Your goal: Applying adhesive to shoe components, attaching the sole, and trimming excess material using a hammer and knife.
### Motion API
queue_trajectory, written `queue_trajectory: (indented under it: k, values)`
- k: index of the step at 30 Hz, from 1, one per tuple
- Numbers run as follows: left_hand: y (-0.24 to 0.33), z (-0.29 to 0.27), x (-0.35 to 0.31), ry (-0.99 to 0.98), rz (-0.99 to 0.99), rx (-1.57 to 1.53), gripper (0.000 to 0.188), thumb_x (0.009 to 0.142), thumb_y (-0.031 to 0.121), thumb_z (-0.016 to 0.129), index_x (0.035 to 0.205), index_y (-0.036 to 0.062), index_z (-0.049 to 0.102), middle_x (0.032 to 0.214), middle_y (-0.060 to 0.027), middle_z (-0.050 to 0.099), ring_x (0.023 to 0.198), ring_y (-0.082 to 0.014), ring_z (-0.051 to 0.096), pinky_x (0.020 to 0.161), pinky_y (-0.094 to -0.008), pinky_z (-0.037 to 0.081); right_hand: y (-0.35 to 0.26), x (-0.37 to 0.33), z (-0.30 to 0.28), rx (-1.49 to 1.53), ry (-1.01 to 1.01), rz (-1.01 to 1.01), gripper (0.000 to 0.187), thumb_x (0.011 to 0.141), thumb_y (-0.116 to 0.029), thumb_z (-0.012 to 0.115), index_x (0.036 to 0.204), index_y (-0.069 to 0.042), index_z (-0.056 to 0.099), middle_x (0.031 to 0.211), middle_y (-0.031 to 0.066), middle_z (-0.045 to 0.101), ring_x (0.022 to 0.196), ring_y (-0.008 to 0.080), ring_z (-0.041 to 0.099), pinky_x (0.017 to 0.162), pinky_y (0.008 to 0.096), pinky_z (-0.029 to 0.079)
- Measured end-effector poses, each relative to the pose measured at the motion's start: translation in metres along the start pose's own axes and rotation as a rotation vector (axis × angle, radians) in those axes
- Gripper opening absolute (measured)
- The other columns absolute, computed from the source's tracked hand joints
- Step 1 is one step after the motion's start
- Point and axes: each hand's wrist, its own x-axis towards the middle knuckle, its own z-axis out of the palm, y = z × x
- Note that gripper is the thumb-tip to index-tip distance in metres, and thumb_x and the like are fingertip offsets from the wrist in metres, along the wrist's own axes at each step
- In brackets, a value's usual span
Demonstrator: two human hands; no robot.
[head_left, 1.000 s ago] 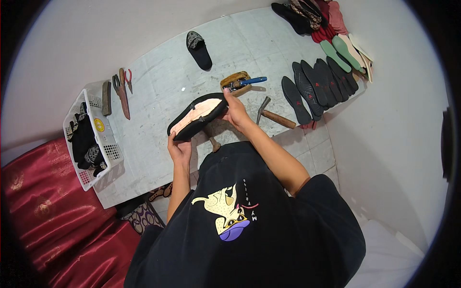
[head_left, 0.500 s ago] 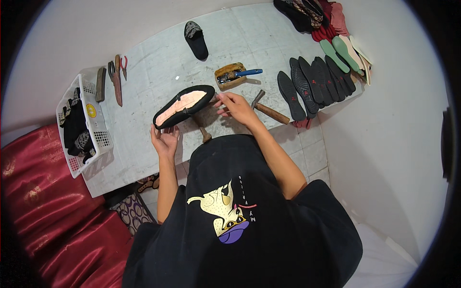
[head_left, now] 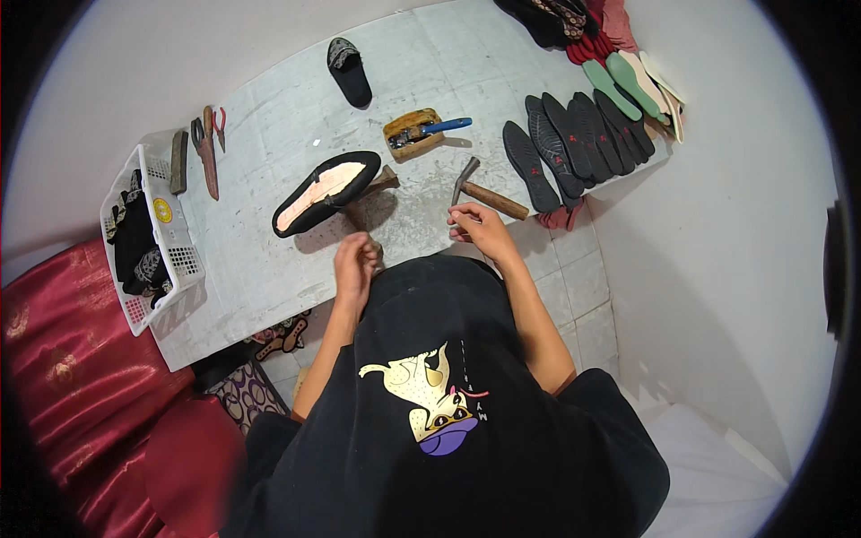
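A black shoe (head_left: 301, 215) rests sole side up, tilted, with a pale pinkish insert along its underside. Beneath it stands a wooden support (head_left: 384, 178), partly hidden by the shoe. My left hand (head_left: 356, 263) is just below the shoe, apart from it, fingers curled inward; whether anything is inside them is hidden. At the table's near edge, my right hand (head_left: 484, 231) has its fingers loosely bent but apart, holding nothing I can see. Its fingertips are beside the head of a hammer (head_left: 495, 201) lying on the table; contact is unclear.
A wooden tray (head_left: 430, 125) holds a blue-handled tool. Black soles (head_left: 531, 167) line the right side. Farther back lies a black patterned slipper (head_left: 351, 75). At left are scissors (head_left: 207, 154) and a white basket (head_left: 184, 233). A blurred dark-red shape (head_left: 191, 466) shows lower left.
My left hand has left the shoe and come down to the right, its fingers curling. My right hand has moved from the shoe's toe toward the hammer. The dark-red shape has appeared.
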Motion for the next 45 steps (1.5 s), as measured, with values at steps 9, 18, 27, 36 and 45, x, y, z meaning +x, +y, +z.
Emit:
queue_trajectory:
  k: [9, 18, 27, 36, 45]
  values:
    - [-0.012, 0.076, 0.006, -0.335, -0.019, 0.439, 0.009, 0.099, 0.015, 0.068, 0.105, 0.008, 0.068, 0.086, 0.0018, 0.067, 0.077, -0.007, 0.062, 0.067, -0.022, 0.047, 0.007, -0.025, -0.062, 0.035, 0.107, -0.002, 0.029, 0.1, -0.021, 0.066, 0.12, 0.001, 0.069, 0.101, 0.0064, 0.073, 0.085, 0.0118, 0.07, 0.072, 0.0252, 0.055]
    - [-0.051, 0.159, 0.033, -0.355, -0.068, 0.467, 0.012, 0.1, 0.021, 0.067, 0.107, 0.0111, 0.069, 0.09, 0.0031, 0.065, 0.082, -0.0078, 0.062, 0.074, -0.0261, 0.049, -0.006, -0.011, -0.135, -0.008, 0.086, 0.097, 0.03, 0.099, -0.022, 0.068, 0.12, -0.001, 0.07, 0.103, 0.0073, 0.073, 0.083, 0.0133, 0.071, 0.073, 0.0257, 0.056]
    - [-0.08, 0.303, 0.06, -0.59, -0.129, 0.569, 0.018, 0.1, 0.022, 0.066, 0.114, 0.011, 0.069, 0.1, 0.001, 0.068, 0.089, -0.01, 0.063, 0.08, -0.0277, 0.051, -0.063, 0.003, -0.231, -0.055, 0.134, 0.075, 0.031, 0.099, -0.02, 0.068, 0.121, 0.002, 0.068, 0.102, 0.0085, 0.073, 0.084, 0.0141, 0.071, 0.075, 0.0265, 0.056]
    - [-0.117, 0.443, 0.1, -0.787, -0.107, 0.66, 0.041, 0.101, 0.021, 0.065, 0.14, 0.0116, 0.058, 0.144, -0.0069, 0.06, 0.119, -0.0169, 0.062, 0.093, -0.0326, 0.052, -0.066, 0.051, -0.312, -0.114, 0.466, -0.019, 0.031, 0.092, -0.014, 0.072, 0.118, 0.004, 0.069, 0.109, 0.011, 0.074, 0.096, 0.0181, 0.072, 0.082, 0.0305, 0.057]
    - [-0.169, 0.52, 0.178, -0.548, -0.243, 0.791, 0.072, 0.099, 0.023, 0.067, 0.16, 0.0124, 0.032, 0.16, -0.0142, 0.043, 0.116, -0.0265, 0.067, 0.089, -0.0407, 0.057, -0.055, 0.131, -0.36, -0.694, 0.516, -0.328, 0.064, 0.086, -0.002, 0.067, 0.147, 0.001, 0.047, 0.146, 0.0261, 0.052, 0.136, 0.0441, 0.049, 0.116, 0.0462, 0.039]
